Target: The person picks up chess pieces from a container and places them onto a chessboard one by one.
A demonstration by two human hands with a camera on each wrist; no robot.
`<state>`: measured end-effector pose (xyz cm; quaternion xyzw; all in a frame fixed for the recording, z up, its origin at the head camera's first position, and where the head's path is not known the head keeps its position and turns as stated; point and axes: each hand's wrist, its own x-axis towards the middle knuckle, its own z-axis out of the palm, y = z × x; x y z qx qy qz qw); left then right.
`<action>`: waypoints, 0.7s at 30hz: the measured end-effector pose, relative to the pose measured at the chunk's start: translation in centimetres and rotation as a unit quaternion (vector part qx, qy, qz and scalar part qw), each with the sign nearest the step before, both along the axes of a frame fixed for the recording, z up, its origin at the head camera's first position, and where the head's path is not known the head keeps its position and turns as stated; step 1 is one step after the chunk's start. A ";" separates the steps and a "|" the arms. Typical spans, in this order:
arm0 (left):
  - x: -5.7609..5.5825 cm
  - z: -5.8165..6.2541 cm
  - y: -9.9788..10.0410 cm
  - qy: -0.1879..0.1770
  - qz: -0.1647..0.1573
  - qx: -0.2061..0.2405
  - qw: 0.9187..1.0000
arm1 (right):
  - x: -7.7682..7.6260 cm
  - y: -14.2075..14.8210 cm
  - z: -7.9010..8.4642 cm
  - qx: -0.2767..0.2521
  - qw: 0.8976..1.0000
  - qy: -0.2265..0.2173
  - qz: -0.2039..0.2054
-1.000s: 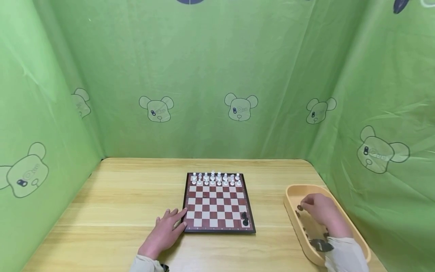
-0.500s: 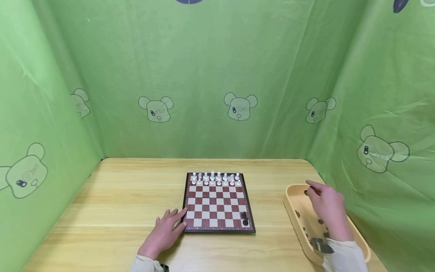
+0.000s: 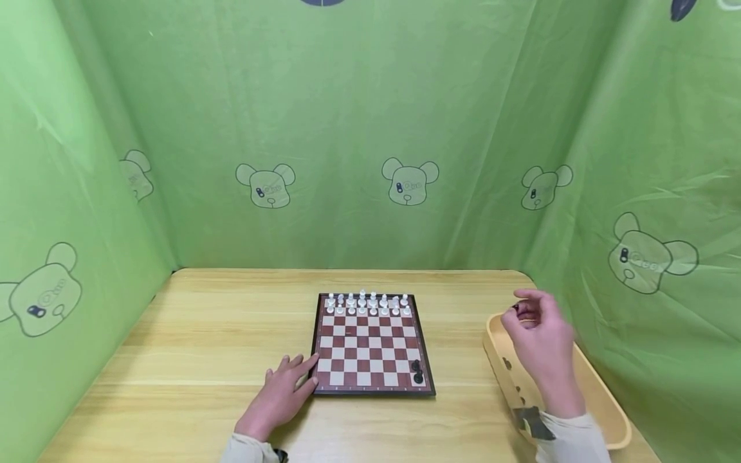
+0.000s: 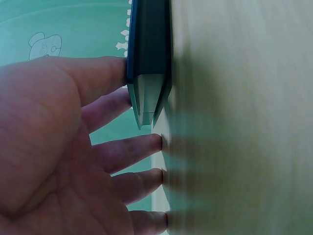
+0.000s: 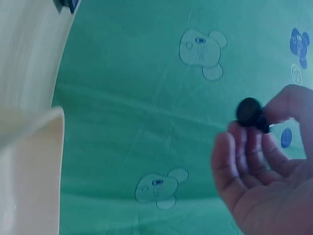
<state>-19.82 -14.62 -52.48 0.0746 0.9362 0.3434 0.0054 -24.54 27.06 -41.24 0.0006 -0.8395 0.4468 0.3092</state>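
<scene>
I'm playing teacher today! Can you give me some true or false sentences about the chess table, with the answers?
1. The right hand pinches a dark chess piece. True.
2. The white pieces stand along the board's near edge. False: they line the far edge.
3. The left hand rests flat at a corner of the chessboard. True.
4. The tray sits left of the board. False: it sits to the right.
5. Two dark pieces stand on the board. True.

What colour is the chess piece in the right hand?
Black: the chess piece pinched by the right hand shows best in the right wrist view.
</scene>
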 end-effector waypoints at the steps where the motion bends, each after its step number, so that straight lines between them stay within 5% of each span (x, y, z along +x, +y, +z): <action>1: 0.0 0.0 0.0 0.000 0.000 -0.001 1.000 | 0.0 -0.4 -0.1 -0.003 1.000 0.016 0.005; 12: -0.1 -0.2 0.0 -0.002 0.002 -0.003 1.000 | -0.3 -2.9 -1.1 0.004 0.979 0.178 0.100; 21: -0.1 -0.1 0.0 -0.002 0.003 0.003 1.000 | -0.2 -4.8 -1.0 -0.022 0.960 0.230 0.157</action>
